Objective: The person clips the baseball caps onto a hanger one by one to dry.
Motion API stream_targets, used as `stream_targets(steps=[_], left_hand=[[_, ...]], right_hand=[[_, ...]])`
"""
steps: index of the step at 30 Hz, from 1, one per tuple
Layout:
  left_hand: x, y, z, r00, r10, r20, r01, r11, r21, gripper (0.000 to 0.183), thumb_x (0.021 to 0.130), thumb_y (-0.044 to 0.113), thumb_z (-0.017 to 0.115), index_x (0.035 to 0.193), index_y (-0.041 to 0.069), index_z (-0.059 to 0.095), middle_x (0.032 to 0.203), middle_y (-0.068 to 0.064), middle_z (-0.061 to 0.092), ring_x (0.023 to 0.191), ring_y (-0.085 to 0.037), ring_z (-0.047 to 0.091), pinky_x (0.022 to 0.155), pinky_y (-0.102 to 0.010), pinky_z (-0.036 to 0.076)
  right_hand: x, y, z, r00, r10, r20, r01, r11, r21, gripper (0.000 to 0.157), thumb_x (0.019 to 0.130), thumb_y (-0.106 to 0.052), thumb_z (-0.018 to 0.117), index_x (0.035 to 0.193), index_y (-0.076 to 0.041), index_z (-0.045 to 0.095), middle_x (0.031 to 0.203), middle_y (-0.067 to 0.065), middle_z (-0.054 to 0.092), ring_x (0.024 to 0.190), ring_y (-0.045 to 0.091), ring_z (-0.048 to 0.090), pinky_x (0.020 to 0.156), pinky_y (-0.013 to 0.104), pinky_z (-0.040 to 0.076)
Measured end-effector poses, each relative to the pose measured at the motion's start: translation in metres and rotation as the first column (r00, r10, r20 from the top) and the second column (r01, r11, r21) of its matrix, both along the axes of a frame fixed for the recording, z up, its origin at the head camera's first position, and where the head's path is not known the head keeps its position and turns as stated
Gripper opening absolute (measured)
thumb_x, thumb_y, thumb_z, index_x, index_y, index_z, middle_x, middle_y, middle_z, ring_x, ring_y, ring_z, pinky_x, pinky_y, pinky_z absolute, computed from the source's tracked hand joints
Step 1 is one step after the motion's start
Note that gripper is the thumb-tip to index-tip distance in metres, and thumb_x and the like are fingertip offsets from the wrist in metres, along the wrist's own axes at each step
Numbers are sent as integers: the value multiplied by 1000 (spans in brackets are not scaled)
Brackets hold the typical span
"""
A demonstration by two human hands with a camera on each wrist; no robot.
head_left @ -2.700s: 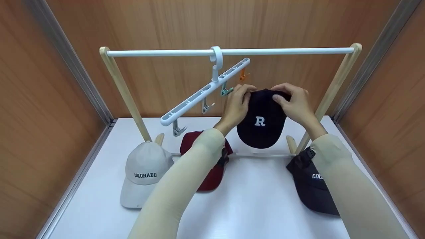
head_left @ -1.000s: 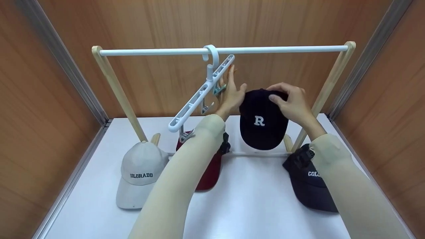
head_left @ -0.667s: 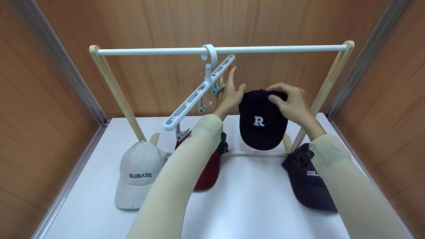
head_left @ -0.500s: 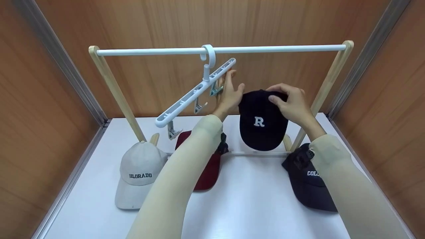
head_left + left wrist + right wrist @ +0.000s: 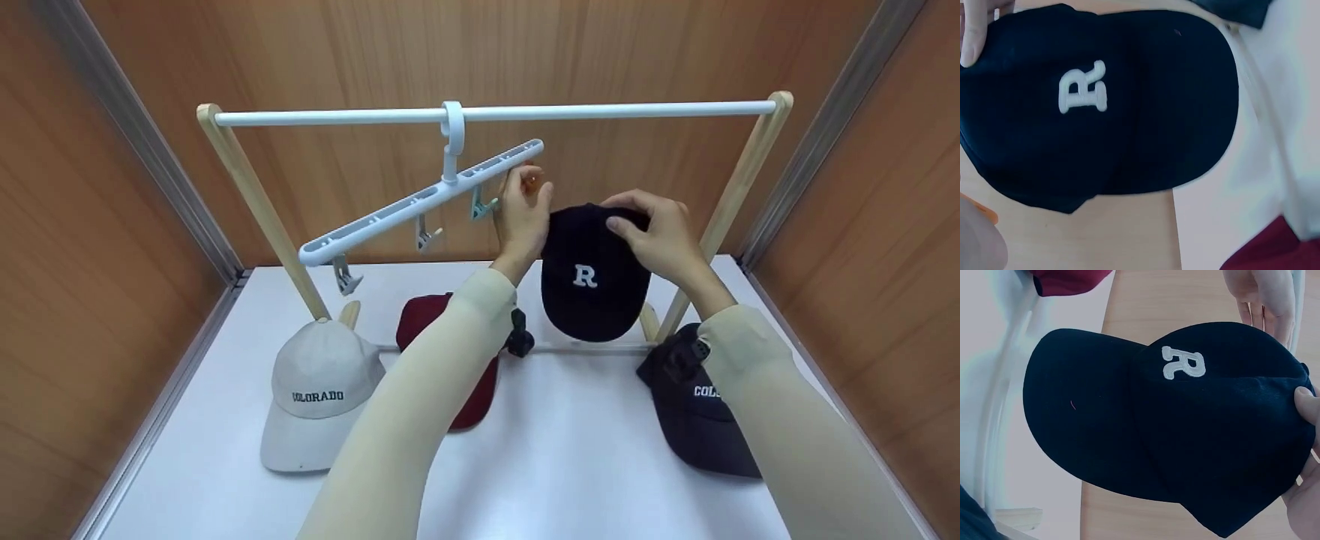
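My right hand [image 5: 666, 234] pinches the crown of a dark baseball cap [image 5: 596, 244] with a white R, holding it up with the brim down. In the right wrist view the thumb [image 5: 1307, 405] presses on the cap's crown. My left hand [image 5: 520, 219] is at the back end of a white clip hanger [image 5: 386, 217], its fingers curled around an orange clip [image 5: 532, 181]. That clip's tip [image 5: 985, 211] shows beside the hand in the left wrist view. The hanger hooks over a white rail [image 5: 615, 111]; a green clip [image 5: 482, 206] and two grey clips hang from it.
On the white table [image 5: 585, 435] lie a light grey cap [image 5: 326, 367], a dark red cap [image 5: 424, 319] partly behind my left sleeve, and a black cap [image 5: 701, 420] under my right forearm. Wooden legs [image 5: 262, 210] carry the rail. Wood-grain panels [image 5: 112, 262] enclose the space.
My left hand has left the cap's edge, reached to the hanger's back end, and curled its fingers there. The hanger's front end has swung left. The right hand keeps holding the cap.
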State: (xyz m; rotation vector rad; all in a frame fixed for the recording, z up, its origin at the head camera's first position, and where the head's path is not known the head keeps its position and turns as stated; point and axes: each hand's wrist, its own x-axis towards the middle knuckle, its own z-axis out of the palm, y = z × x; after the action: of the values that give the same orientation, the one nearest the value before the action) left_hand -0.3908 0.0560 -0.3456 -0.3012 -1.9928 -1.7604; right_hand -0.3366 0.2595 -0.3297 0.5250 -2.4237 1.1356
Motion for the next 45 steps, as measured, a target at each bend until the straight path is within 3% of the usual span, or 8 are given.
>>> stream_targets(steps=[3, 7, 12, 18, 25, 31, 38, 45], left_hand=[[3, 0, 1, 998, 13, 66, -17, 998, 59, 22, 106, 13, 67, 126, 5, 63, 135, -10, 68, 130, -24, 63, 111, -32, 51], [7, -2, 2, 989, -36, 146, 16, 990, 140, 26, 107, 19, 66, 130, 8, 58, 140, -9, 65, 136, -22, 60, 111, -31, 50], [9, -3, 3, 980, -143, 136, 116, 975, 187, 39, 109, 19, 63, 143, 6, 48, 139, -10, 60, 135, -21, 59, 112, -24, 47], [12, -1, 6, 956, -259, 138, 242, 962, 127, 48, 107, 31, 67, 145, 7, 48, 135, -6, 61, 125, -17, 61, 109, -25, 49], [15, 4, 12, 945, -292, 147, 290, 956, 35, 56, 102, 40, 73, 144, 7, 55, 139, -5, 64, 124, -13, 63, 104, -23, 52], [17, 5, 12, 938, -318, 136, 324, 946, -27, 48, 105, 41, 68, 142, 10, 63, 132, -2, 71, 119, -11, 66, 102, -22, 53], [20, 8, 14, 940, -323, 113, 325, 946, 2, 42, 110, 39, 59, 140, 10, 65, 130, -2, 71, 117, -10, 65, 103, -22, 52], [24, 12, 21, 935, -313, 166, 308, 950, 60, 39, 110, 40, 57, 134, 11, 68, 128, 0, 70, 116, -7, 63, 101, -18, 49]], right_hand=[[0, 0, -1, 1000, 1, -1, -1, 1000, -5, 20, 100, -8, 74, 119, -13, 78, 116, 2, 78, 107, 15, 70, 95, 20, 50], [-1, 0, -1, 1000, 7, -4, -7, 1000, -7, 20, 100, -9, 74, 120, -14, 78, 117, 2, 78, 108, 15, 69, 95, 20, 49], [-1, 0, -2, 1000, 9, -12, -9, 1000, -6, 21, 100, -9, 74, 120, -15, 78, 117, 1, 78, 110, 15, 69, 97, 22, 48], [-2, 1, -4, 1000, 6, -22, -6, 1000, -1, 20, 101, -9, 74, 120, -13, 77, 117, 3, 78, 109, 18, 71, 95, 19, 49], [-2, 3, -5, 1000, 8, -9, -8, 1000, -10, 20, 102, -9, 73, 121, -12, 77, 117, 4, 77, 108, 18, 70, 94, 19, 50], [-3, 6, -9, 1000, -10, 14, 10, 1000, -9, 21, 103, -11, 72, 123, -13, 76, 118, 5, 77, 109, 20, 71, 95, 19, 51], [-2, 7, -11, 1000, -16, 22, 16, 1000, -3, 21, 103, -8, 71, 123, -12, 75, 119, 6, 76, 109, 20, 69, 95, 19, 50], [-2, 8, -12, 1000, -2, 8, 2, 1000, -17, 20, 102, -5, 71, 121, -10, 75, 118, 6, 77, 108, 18, 69, 98, 25, 51]])
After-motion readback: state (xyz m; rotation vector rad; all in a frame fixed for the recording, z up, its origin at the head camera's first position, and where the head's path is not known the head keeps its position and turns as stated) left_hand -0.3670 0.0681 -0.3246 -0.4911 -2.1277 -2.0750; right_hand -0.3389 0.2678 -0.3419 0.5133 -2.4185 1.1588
